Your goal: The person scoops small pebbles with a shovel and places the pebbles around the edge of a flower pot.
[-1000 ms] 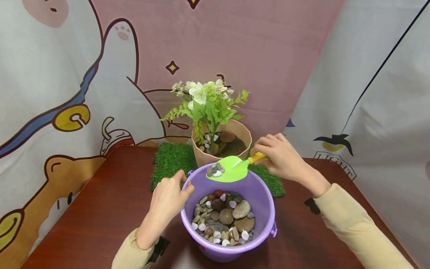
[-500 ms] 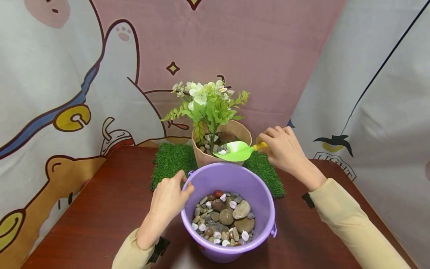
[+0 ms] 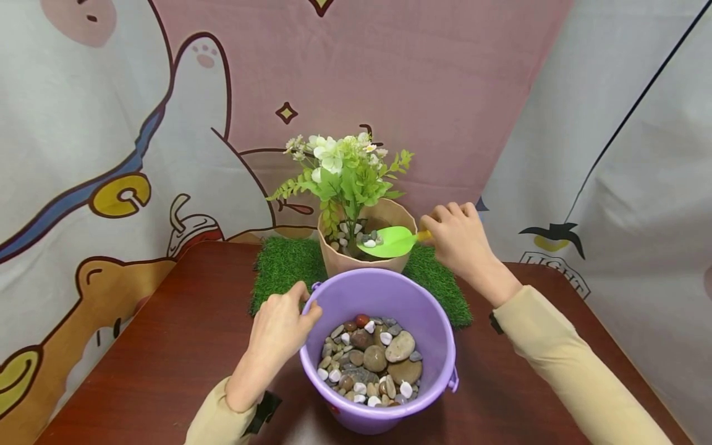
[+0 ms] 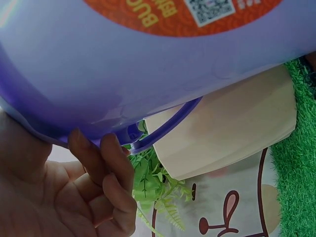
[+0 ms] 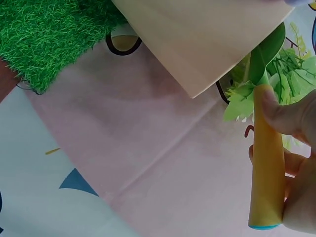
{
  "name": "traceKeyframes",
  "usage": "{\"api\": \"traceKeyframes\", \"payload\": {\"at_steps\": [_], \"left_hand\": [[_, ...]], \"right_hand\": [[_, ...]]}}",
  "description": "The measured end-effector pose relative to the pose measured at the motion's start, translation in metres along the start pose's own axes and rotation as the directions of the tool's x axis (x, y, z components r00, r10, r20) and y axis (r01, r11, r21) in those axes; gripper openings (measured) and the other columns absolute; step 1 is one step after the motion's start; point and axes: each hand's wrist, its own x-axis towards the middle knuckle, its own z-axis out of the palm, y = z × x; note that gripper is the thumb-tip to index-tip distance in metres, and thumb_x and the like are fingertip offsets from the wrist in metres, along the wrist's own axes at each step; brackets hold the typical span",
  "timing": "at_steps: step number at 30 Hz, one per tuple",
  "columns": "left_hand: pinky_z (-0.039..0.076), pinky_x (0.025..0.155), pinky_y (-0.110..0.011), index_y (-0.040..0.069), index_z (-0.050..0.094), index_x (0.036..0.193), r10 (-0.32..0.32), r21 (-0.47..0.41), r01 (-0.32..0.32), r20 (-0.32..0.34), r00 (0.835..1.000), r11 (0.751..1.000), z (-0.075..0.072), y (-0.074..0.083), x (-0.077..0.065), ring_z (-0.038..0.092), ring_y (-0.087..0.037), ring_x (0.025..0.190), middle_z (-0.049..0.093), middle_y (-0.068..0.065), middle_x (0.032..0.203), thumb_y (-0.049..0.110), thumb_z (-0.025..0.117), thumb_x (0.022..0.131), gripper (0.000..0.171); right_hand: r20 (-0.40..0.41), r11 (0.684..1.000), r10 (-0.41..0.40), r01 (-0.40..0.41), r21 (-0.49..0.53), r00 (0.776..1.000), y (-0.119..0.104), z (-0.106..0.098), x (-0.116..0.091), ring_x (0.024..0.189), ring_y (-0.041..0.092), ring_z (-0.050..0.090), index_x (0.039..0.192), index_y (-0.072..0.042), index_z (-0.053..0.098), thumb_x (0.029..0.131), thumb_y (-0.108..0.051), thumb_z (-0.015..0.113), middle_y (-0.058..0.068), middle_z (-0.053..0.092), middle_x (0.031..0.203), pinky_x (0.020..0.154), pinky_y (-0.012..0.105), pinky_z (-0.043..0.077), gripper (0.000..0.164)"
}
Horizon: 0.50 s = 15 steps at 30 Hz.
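My right hand (image 3: 457, 238) grips the yellow handle (image 5: 268, 163) of a toy shovel. Its lime-green blade (image 3: 396, 241) is over the opening of a beige flowerpot (image 3: 347, 266), carrying a few small grey and white pebbles (image 3: 370, 239) near the tip. Inside the pot stand white flowers with green leaves (image 3: 350, 179), with stones around the stems. My left hand (image 3: 280, 324) holds the left rim of a purple bucket (image 3: 445, 352), thumb and fingers on either side, as the left wrist view shows fingers (image 4: 116, 153) against its outside. Stones of mixed sizes (image 3: 374, 358) cover the bucket's bottom.
Under the pot lies a green turf mat (image 3: 289, 266) on the brown table (image 3: 167, 346). The bucket stands just in front of the pot. A printed cloth backdrop (image 3: 445, 93) rises behind the table and on both sides.
My right hand has moved the shovel away from above the bucket, back and slightly right, to over the flowerpot. The pebbles stay on its blade. The left hand and the bucket have not moved.
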Motion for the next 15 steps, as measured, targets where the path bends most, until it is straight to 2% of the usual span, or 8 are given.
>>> {"api": "traceKeyframes", "payload": {"at_steps": [6,10,15], "left_hand": [[0.032,0.044,-0.028,0.012,0.056,0.078,0.003,0.003,-0.003,-0.002,1.0,1.0,0.0,-0.001,0.0,0.045,-0.019,0.048,0.048,-0.003,0.051,0.019,0.062,0.08,0.009],[0.032,0.044,-0.029,0.011,0.056,0.078,0.003,0.004,-0.003,0.0,1.0,1.0,0.0,0.0,0.001,0.045,-0.019,0.048,0.048,-0.003,0.051,0.019,0.061,0.08,0.009],[0.032,0.044,-0.029,0.011,0.056,0.078,0.002,0.004,-0.002,0.003,1.0,1.0,0.0,-0.001,0.001,0.045,-0.019,0.048,0.047,-0.003,0.051,0.019,0.061,0.079,0.01]], "right_hand": [[-0.006,0.997,-0.05,0.05,-0.066,0.999,-0.006,0.002,0.004,0.078,0.032,0.052,0.087,-0.007,0.063,0.066,-0.008,0.079,0.012,0.06,0.083,0.076,0.044,0.037,0.027],[-0.063,0.988,-0.098,0.089,-0.124,0.993,-0.01,0.004,0.006,0.077,0.031,0.051,0.086,-0.007,0.062,0.065,-0.008,0.079,0.012,0.058,0.081,0.076,0.043,0.038,0.026],[-0.136,0.972,-0.162,0.134,-0.195,0.977,-0.016,0.006,0.008,0.075,0.03,0.049,0.083,-0.007,0.061,0.069,0.003,0.068,0.012,0.055,0.078,0.075,0.042,0.038,0.018]]}}
